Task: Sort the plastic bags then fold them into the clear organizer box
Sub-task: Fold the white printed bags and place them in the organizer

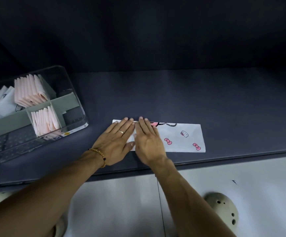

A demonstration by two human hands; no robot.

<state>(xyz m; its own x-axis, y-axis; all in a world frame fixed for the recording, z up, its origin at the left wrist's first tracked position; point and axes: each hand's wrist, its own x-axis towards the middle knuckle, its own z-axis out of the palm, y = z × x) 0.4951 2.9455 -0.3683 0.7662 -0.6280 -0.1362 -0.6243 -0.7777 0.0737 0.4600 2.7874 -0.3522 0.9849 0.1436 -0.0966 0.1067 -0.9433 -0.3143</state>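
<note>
Nearest the camera, two bare forearms reach over the dark table (207, 93) edge. Left hand (116, 142) and right hand (147, 142) lie side by side, fingers straight and spread flat, pressing the left end of a white printed plastic bag (183, 137) already folded into a long strip. Step in hand: flattening the fold. Next move likely calls for folding the strip shorter, then standing it in the clear organizer box (77, 106), at left, among the folded bags (29, 93).

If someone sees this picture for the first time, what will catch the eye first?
Two flat hands, left hand and right hand, press side by side on a white printed bag on the dark table. At far left stands a clear box with folded pink bags.
</note>
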